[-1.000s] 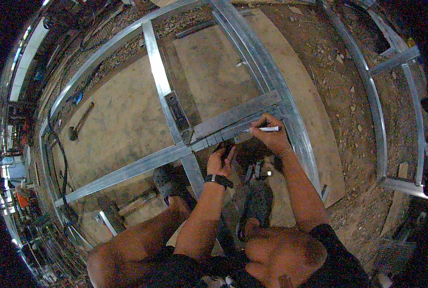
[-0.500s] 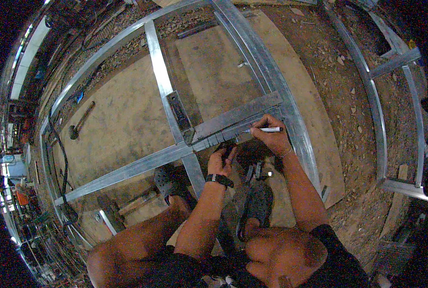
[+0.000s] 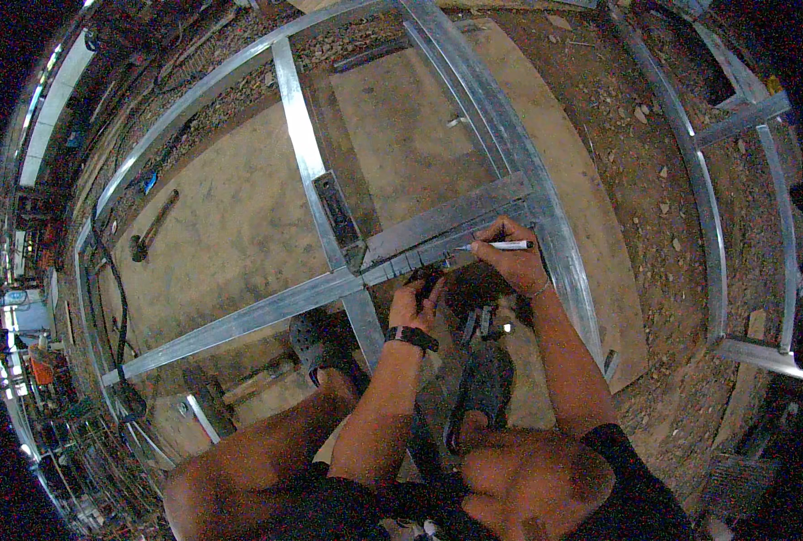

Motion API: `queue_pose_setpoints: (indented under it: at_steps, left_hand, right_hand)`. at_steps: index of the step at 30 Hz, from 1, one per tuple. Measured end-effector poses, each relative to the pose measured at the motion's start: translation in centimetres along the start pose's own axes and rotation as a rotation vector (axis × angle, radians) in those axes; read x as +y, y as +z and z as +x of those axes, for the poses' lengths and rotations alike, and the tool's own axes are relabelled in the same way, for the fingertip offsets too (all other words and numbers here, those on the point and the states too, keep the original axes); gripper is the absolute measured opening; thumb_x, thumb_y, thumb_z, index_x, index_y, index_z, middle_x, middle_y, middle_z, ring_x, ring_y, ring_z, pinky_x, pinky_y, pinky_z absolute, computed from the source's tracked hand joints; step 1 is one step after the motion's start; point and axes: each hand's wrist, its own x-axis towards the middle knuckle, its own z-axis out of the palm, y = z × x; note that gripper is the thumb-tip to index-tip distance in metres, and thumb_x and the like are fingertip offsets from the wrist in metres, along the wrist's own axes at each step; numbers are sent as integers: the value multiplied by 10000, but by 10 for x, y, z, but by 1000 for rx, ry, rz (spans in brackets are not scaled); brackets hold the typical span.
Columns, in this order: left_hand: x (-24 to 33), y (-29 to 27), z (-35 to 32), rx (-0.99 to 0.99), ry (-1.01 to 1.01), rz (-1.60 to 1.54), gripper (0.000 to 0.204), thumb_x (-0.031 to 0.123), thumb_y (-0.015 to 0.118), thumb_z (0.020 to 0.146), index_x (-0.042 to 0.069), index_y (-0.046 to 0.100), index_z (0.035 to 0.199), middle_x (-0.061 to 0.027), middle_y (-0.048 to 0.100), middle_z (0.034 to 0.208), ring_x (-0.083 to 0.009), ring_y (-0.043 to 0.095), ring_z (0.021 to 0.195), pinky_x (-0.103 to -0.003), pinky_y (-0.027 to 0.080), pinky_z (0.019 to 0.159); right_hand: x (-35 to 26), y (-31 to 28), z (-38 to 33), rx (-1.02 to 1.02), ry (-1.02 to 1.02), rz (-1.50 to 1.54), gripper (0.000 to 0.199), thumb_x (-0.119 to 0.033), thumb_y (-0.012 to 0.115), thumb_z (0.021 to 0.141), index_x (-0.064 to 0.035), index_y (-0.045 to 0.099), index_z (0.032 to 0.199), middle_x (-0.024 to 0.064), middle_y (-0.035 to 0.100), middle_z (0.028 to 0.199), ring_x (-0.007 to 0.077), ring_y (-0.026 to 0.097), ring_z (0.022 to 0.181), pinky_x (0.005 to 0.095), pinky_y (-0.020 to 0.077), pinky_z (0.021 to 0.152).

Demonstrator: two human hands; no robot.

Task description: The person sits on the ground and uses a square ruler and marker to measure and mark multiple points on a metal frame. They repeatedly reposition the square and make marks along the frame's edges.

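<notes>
We squat over a frame of silver galvanised steel channels (image 3: 474,216) laid flat on a brown plywood sheet (image 3: 230,234).

Right hand (image 3: 510,263): fingers pinched closed around a slim white marker pen (image 3: 501,245), held near its middle, tip pointing left and touching the top face of the cross channel. Pen looks light, rigid and smooth-barrelled; we judge a three-finger pinch close to the tip gives the steadiest line.

Left hand (image 3: 415,302), black watch (image 3: 410,337) at the wrist: fingers curled on a small dark tool (image 3: 430,281) against the channel edge, just left of the pen tip. What the tool is we cannot tell.

Channel judged stiff, thin-walled, slick, sharp at the cut edges; best held by its flanges.

Nearby: black clogs (image 3: 322,338) on our feet, a hammer (image 3: 152,227) well apart on the plywood, a black cable (image 3: 118,307) at left.
</notes>
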Motion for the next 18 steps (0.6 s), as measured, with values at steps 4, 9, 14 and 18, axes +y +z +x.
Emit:
queue_pose_setpoints:
  at_steps: [4, 9, 14, 18]
  left_hand:
    - [-67, 30, 27, 78, 90, -354, 276, -21, 553, 978, -40, 663, 1230, -178, 692, 1297, -323, 664, 1199, -461, 573, 1072]
    - [-62, 46, 27, 99, 17, -508, 265, -67, 503, 971, -86, 632, 1202, -225, 675, 1274, -381, 650, 1201, -504, 597, 1044]
    - [-58, 34, 22, 73, 18, -668, 293, -56, 521, 968, -81, 642, 1234, -204, 680, 1285, -361, 654, 1204, -482, 608, 1021]
    - [14, 3, -3, 3, -177, -850, 298, 101, 613, 975, 8, 707, 1242, -149, 737, 1233, -323, 701, 1139, -430, 608, 972]
  right_hand:
    - [-5, 7, 1, -23, -23, 40, 160, -101, 817, 880, -71, 661, 899, 13, 712, 876, 102, 648, 829, 293, 537, 756]
    - [3, -1, 1, -5, -29, 19, 166, -99, 821, 871, -74, 659, 898, 16, 712, 866, 103, 646, 810, 293, 537, 744]
    - [0, 5, 0, -1, -38, 49, 167, -98, 818, 873, -72, 656, 902, 19, 713, 854, 106, 651, 787, 294, 540, 726]
    - [4, -2, -2, 19, -20, 16, 168, -100, 817, 877, -69, 654, 903, 23, 716, 860, 108, 657, 788, 296, 543, 722]
